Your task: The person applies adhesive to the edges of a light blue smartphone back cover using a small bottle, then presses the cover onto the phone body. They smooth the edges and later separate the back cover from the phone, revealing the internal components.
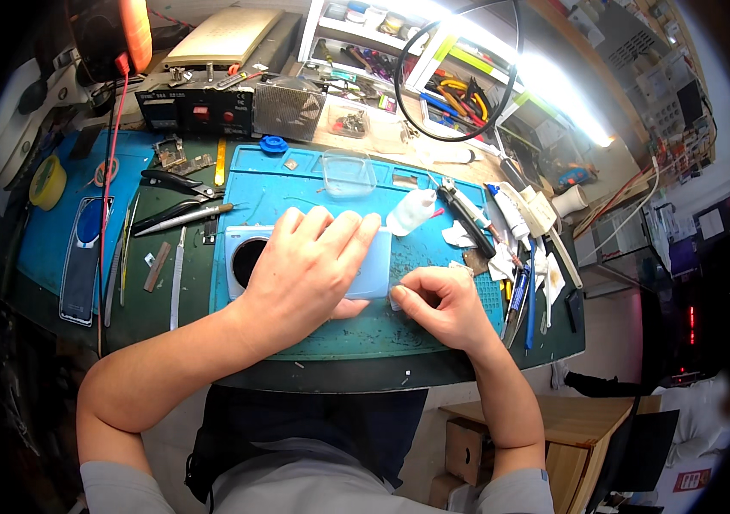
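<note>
A light-blue phone (375, 264) with a big round black camera ring at its left end lies on the blue work mat (296, 184). My left hand (309, 257) spans its middle, fingers over the far side and thumb at the near edge, gripping it. At the phone's near right corner, my right hand (440, 304) is closed in a pinch. A small pale bit shows by its fingertips, too small to name. Much of the phone's back is hidden under my left hand.
Beyond the hands stand a clear plastic box (349, 174) and a white dropper bottle (412, 212). Pliers (178, 206) and tweezers lie left, beside another phone part (85, 257). A soldering iron (465, 216), pens and crumpled tissue crowd the right. A bench power unit (195, 111) sits behind.
</note>
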`<state>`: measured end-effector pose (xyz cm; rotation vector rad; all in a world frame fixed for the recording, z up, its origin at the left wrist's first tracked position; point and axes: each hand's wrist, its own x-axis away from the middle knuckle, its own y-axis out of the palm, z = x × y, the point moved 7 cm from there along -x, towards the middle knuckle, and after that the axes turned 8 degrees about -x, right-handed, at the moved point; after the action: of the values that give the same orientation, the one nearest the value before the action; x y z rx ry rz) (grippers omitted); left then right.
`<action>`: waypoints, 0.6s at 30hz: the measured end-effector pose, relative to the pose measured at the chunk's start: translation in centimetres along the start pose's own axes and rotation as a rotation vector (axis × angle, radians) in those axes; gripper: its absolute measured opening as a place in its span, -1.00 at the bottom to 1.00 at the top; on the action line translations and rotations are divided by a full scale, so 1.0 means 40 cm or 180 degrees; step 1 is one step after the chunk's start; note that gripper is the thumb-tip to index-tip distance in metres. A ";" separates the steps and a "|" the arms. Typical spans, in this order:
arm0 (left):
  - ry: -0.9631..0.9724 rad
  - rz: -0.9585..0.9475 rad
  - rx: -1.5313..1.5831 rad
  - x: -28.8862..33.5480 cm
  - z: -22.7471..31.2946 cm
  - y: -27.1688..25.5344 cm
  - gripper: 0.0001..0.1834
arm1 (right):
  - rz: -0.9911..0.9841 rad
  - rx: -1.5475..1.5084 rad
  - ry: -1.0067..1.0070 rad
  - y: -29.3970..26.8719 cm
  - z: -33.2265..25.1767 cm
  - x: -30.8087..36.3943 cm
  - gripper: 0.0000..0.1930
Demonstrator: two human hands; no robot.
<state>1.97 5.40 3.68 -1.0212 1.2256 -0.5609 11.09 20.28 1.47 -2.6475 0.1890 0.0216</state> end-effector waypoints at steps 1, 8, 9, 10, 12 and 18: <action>-0.0008 -0.0007 0.0015 0.002 0.000 0.000 -0.02 | -0.0038 0.0007 0.0004 0.001 -0.001 0.000 -0.82; 0.0045 -0.0118 0.0219 0.001 0.007 -0.001 0.07 | -0.0104 -0.0128 0.0087 0.000 0.014 0.000 -0.83; 0.0044 -0.0124 0.0203 0.001 0.007 -0.001 0.07 | -0.0079 -0.0105 -0.0006 0.002 0.012 -0.001 -0.84; 0.0056 -0.0129 0.0198 0.000 0.009 -0.002 0.08 | -0.0040 -0.0077 -0.0089 0.002 0.008 0.000 -0.84; 0.0071 -0.0148 0.0191 -0.003 0.010 -0.006 0.08 | 0.0002 0.0028 -0.0191 0.003 0.002 0.001 -0.85; 0.0185 0.0034 0.0136 -0.004 0.013 -0.010 0.02 | -0.0251 0.0260 -0.0366 0.000 -0.015 -0.012 -0.86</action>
<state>2.49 5.52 4.09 -0.9676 1.2643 -0.6096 10.62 20.08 2.01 -2.5611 0.0462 0.1370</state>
